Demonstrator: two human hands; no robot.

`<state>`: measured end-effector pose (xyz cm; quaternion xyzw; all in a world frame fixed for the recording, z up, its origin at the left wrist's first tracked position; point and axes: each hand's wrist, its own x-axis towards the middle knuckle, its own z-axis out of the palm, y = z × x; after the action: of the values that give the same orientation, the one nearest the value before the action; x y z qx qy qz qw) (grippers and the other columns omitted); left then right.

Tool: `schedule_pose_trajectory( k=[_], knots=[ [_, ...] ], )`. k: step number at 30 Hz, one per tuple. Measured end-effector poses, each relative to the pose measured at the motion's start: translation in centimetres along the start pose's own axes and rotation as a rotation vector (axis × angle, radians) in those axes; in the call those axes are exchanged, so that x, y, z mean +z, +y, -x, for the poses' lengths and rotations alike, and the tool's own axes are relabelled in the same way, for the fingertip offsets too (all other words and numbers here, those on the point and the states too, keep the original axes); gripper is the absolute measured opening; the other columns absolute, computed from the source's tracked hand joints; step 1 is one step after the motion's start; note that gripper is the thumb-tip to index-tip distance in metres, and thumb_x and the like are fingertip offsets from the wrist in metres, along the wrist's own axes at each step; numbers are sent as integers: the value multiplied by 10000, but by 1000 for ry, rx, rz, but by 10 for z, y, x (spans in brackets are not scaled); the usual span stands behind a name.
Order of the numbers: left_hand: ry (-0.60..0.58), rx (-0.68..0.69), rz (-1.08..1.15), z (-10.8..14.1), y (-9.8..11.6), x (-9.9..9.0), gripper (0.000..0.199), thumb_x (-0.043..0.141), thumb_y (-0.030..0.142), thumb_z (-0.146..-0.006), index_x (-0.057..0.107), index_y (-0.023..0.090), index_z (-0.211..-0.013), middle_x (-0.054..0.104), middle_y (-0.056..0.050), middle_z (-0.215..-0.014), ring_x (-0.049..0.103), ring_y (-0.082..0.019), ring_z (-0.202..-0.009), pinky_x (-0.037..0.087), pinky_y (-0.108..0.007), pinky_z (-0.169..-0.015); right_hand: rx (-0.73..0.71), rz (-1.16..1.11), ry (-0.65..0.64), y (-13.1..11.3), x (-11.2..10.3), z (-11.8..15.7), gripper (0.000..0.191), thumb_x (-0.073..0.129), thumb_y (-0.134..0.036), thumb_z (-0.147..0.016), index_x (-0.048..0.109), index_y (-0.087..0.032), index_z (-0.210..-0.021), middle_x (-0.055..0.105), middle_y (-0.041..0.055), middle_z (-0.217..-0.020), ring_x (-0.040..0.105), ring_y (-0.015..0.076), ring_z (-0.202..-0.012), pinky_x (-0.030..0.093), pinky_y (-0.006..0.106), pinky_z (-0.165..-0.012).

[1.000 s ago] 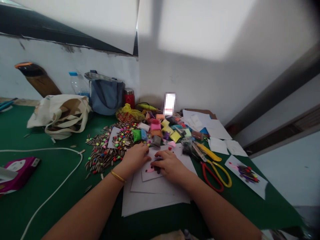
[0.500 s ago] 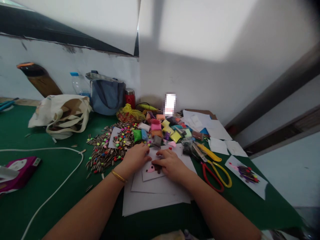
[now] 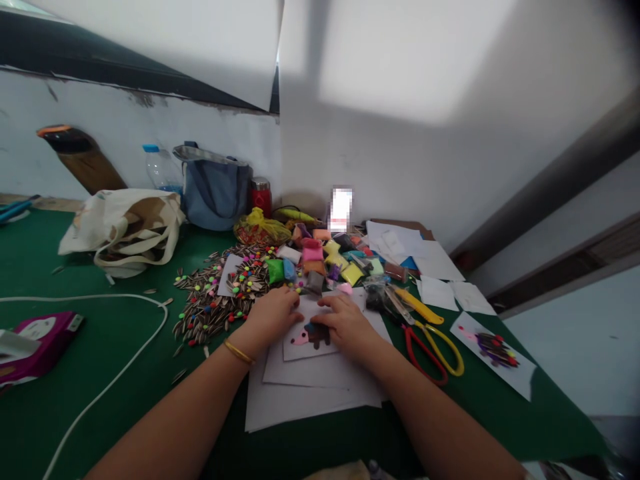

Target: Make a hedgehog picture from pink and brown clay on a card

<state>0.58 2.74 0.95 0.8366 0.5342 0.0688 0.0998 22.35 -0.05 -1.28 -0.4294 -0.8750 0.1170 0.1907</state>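
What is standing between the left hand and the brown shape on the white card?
Nothing visible stands between them. The left hand rests at the left edge of the white card, and only bare card lies between its fingers and the brown shape.

Green-topped table (image 3: 75, 360) under white paper sheets (image 3: 310, 410), sunflower seeds (image 3: 205, 313), clay packets (image 3: 311, 250)
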Motion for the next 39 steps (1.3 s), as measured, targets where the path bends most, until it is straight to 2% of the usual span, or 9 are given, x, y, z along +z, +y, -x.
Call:
schedule_pose_trajectory(
  k=[3, 10, 16, 24, 30, 33, 36, 39],
  knots=[
    [-17, -21, 4, 0, 1, -1, 218, 673, 372, -789, 630, 216, -936, 605, -58, -984, 574, -231, -943, 427, -325, -792, -7, -2, -43, -2, -1, 1, 515, 563, -15, -757, 679, -312, -1163, 546, 54, -1280, 458, 237, -1170, 342, 415, -1010],
    [-11, -14, -2, 0, 2, -3, 199, 658, 349, -798, 630, 216, -944, 608, -56, -976, 575, -225, -935, 425, -318, -789, -29, 7, -89, -9, -6, 1, 476, 546, -59, -799, 672, -318, -1179, 526, 47, -1352, 443, 244, -1210, 317, 441, -1031],
    [-1, -5, -2, 1, 1, -1, 214, 651, 383, -801, 627, 219, -936, 610, -55, -975, 577, -228, -939, 426, -316, -784, -69, 17, -127, -11, -12, 3, 437, 570, -76, -796, 705, -338, -1119, 510, 31, -1380, 419, 250, -1245, 302, 444, -1052],
    [1, -2, 11, 1, 0, 0, 212, 650, 365, -804, 628, 220, -957, 611, -60, -985, 573, -231, -959, 425, -321, -821, -71, 50, -103, -14, -11, 3, 414, 561, -102, -832, 690, -340, -1146, 505, 37, -1392, 401, 263, -1259, 295, 467, -1056],
    [2, 3, 1, 0, 0, 1, 197, 649, 343, -801, 625, 215, -949, 611, -62, -983, 575, -230, -947, 430, -320, -808, -41, 76, -143, -18, -9, 2, 439, 555, -130, -854, 637, -365, -1215, 469, 41, -1419, 362, 269, -1294, 265, 485, -1066],
    [-7, -4, 1, 0, 0, 0, 197, 648, 345, -804, 626, 216, -951, 611, -59, -985, 577, -228, -947, 432, -319, -810, -36, 48, -114, -14, -7, 1, 449, 550, -88, -817, 663, -335, -1174, 473, 37, -1415, 376, 257, -1285, 282, 463, -1065],
    [-13, -6, -8, 0, 1, -1, 214, 657, 372, -800, 627, 214, -940, 608, -59, -982, 578, -228, -932, 432, -320, -794, -5, -3, -29, -3, -6, 0, 520, 527, -13, -747, 665, -279, -1172, 513, 51, -1370, 418, 233, -1250, 317, 426, -1058],
    [-14, -4, -10, 0, 0, -1, 231, 663, 398, -794, 626, 212, -928, 608, -60, -975, 577, -230, -924, 429, -318, -768, 7, -38, 32, 8, -5, 0, 499, 506, 13, -722, 705, -256, -1091, 558, 56, -1295, 453, 218, -1213, 331, 405, -1060]
  ],
)
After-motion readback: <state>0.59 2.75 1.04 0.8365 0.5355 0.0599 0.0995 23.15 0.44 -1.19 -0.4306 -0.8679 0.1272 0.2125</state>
